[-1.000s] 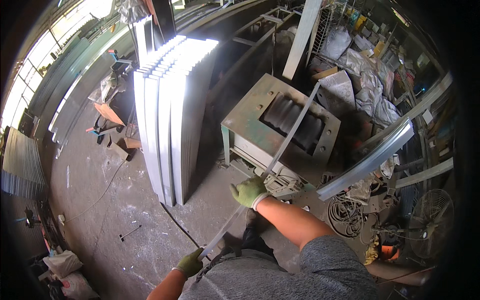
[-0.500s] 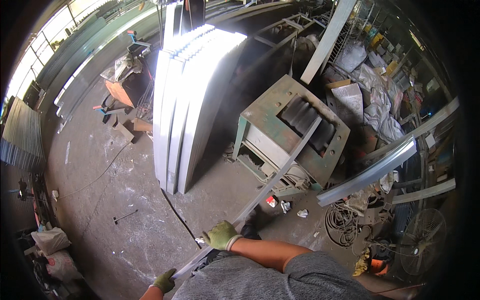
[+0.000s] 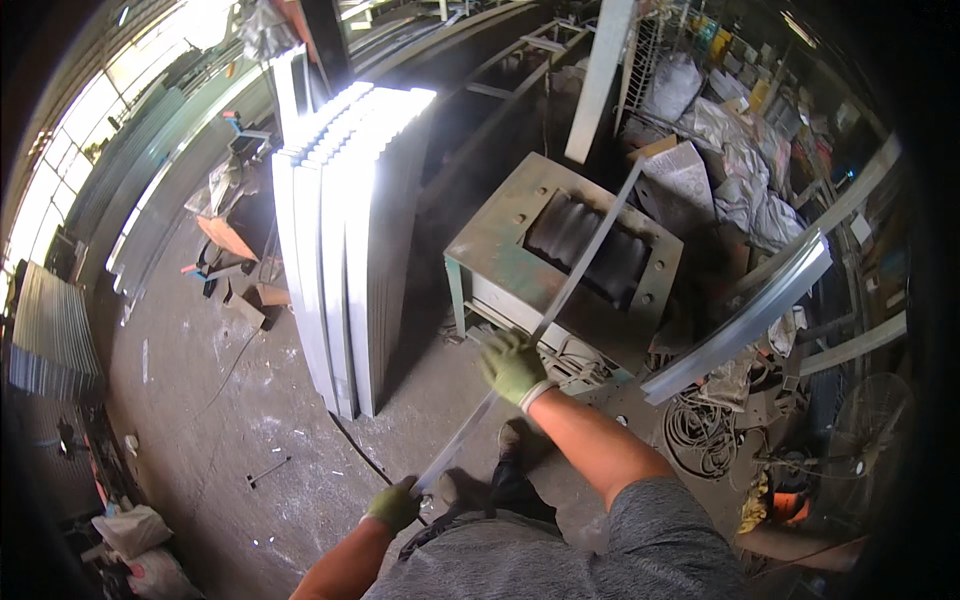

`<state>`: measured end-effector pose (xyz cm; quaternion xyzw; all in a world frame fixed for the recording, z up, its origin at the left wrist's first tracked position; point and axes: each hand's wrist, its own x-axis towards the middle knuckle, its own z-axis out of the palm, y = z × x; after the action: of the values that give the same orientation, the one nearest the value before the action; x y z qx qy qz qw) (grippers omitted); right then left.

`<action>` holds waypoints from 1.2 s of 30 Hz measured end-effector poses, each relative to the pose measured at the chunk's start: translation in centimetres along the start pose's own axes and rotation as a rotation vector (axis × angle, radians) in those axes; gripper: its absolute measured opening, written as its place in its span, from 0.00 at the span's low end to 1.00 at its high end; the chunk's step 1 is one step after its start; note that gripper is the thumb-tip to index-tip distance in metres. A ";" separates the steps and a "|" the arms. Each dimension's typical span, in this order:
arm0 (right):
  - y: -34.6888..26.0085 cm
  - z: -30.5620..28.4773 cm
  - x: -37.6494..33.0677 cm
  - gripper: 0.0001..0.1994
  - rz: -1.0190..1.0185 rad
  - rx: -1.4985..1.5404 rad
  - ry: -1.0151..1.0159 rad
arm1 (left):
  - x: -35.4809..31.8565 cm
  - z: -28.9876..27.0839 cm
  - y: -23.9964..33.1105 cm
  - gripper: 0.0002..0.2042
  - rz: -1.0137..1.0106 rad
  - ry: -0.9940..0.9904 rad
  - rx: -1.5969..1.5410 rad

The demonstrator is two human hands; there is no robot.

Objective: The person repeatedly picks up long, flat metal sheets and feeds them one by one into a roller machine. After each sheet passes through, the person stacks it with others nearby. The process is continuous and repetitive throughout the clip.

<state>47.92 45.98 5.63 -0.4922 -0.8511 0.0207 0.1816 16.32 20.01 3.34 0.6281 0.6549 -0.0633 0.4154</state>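
Observation:
A long, narrow metal strip (image 3: 462,437) runs slantwise from near my waist up to the right. My left hand (image 3: 394,504), in a green glove, is closed round its near end. Farther along, my right hand (image 3: 512,368), gloved alike, is closed over the strip from above. The strip's far part passes above a worn green and beige machine (image 3: 490,240). Dark ribbed rollers (image 3: 570,235) show in the opening of its top, and the strip crosses over them. Whether the strip touches the rollers I cannot tell.
Tall bright metal profiles (image 3: 340,270) stand bundled left of the machine. On the right are a metal channel (image 3: 745,325), coiled cable (image 3: 700,435) and a fan (image 3: 868,430). A dark cable (image 3: 360,447) crosses the floor near my feet. White sacks (image 3: 735,180) lie heaped behind.
Both hands have moved forward and to the right with the strip. Its far end now reaches beyond the rollers. My body and view have shifted, and my feet show more.

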 end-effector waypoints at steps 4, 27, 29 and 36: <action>4.5 -2.4 -2.5 0.18 0.199 0.160 0.444 | 10.2 -3.2 11.8 0.18 0.092 0.062 -0.017; 9.5 3.2 -40.6 0.19 1.481 0.236 -0.277 | 41.9 -15.3 46.9 0.20 0.442 -0.017 0.634; 9.4 3.1 -37.7 0.18 1.360 0.270 -0.128 | 42.3 -14.9 47.3 0.20 0.605 -0.062 0.967; 9.1 0.5 -28.7 0.13 1.058 0.268 0.318 | 34.7 -13.2 39.7 0.21 0.628 -0.054 0.934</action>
<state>68.19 26.45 -5.03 -0.8212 -0.4407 0.1426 0.3332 49.58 62.75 7.70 0.9082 0.3280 -0.2361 0.1087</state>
